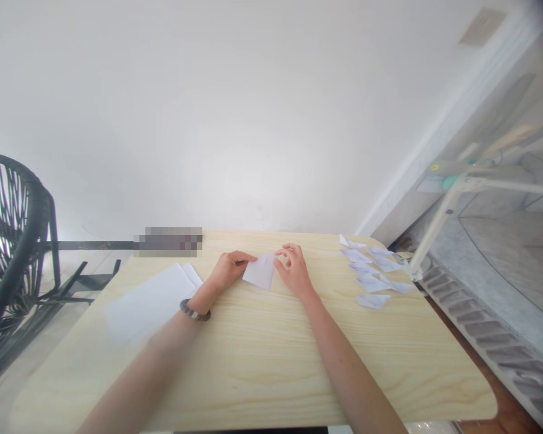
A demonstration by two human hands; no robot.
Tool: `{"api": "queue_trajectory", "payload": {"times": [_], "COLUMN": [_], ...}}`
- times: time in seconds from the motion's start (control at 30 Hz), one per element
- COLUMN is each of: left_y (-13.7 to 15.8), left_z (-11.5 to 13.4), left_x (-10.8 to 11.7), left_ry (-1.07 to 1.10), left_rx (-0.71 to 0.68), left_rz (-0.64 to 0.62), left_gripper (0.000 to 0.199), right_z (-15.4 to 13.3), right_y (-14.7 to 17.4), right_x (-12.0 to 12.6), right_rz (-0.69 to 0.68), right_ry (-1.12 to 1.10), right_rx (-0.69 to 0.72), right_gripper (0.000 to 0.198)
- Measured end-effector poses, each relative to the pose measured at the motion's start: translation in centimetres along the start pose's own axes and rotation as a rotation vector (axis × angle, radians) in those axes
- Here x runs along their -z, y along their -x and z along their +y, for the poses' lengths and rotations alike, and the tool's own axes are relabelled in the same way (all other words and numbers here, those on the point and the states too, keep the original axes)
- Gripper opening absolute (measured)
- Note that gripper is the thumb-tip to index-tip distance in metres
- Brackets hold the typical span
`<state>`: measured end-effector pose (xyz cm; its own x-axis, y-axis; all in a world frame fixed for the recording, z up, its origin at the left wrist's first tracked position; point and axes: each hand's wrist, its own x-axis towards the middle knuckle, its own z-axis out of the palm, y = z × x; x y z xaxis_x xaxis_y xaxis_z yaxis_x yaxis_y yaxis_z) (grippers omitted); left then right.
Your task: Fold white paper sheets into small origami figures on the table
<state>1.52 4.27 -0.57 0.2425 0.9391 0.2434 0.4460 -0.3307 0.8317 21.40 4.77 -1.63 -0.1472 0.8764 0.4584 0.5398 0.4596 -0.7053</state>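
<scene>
A small folded sheet of white paper point(260, 272) is held just above or on the wooden table, near its middle. My left hand point(228, 268), with a dark beaded bracelet at the wrist, pinches the paper's upper left corner between thumb and fingers. At the upper right corner, the thumb and index fingertip of my right hand point(294, 268) close on the edge, while the other fingers curl loosely away. Several folded white paper pieces point(373, 300) with pointed ends lie to the right of my right hand. Left of my left forearm are flat white sheets point(149, 301), overlapping.
The light wooden table point(262, 374) stands against a white wall point(253, 120). A dark woven chair point(22, 241) is at the left. On the right, a white metal frame point(443, 223) stands close to the table edge. A blurred-out patch point(169, 243) covers something at the back left.
</scene>
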Motion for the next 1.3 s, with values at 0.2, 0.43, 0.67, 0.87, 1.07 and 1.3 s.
{"api": "queue_trajectory", "payload": {"times": [0.2,0.43,0.67,0.87,1.07,1.3], "left_y": [-0.2,-0.4,-0.2,0.1,0.2,0.6], "left_z": [-0.6,-0.9,-1.0,-0.4,-0.1,0.9], "left_x": [-0.2,-0.2,-0.4,-0.6,-0.3,-0.5], "left_ry": [-0.123,-0.318,-0.472,-0.529,-0.527,-0.572], "left_rx": [-0.056,-0.143,-0.226,-0.277,-0.290,-0.334], "left_rz": [0.035,0.068,-0.015,-0.118,-0.142,-0.179], "left_gripper": [0.026,0.029,0.030,0.035,0.036,0.035], "right_z": [-0.7,-1.5,-1.0,-1.0,-0.6,0.2], "right_y": [0.1,0.1,0.2,0.3,0.2,-0.2], "right_x": [0.3,0.7,0.2,0.3,0.1,-0.2], "right_rz": [-0.074,-0.242,-0.117,-0.054,-0.165,-0.119], "right_ry": [0.047,0.084,0.291,0.368,0.268,0.235], "right_rx": [0.118,0.231,0.149,0.091,0.138,-0.010], "right_gripper": [0.011,0.027,0.014,0.013,0.014,0.021]}}
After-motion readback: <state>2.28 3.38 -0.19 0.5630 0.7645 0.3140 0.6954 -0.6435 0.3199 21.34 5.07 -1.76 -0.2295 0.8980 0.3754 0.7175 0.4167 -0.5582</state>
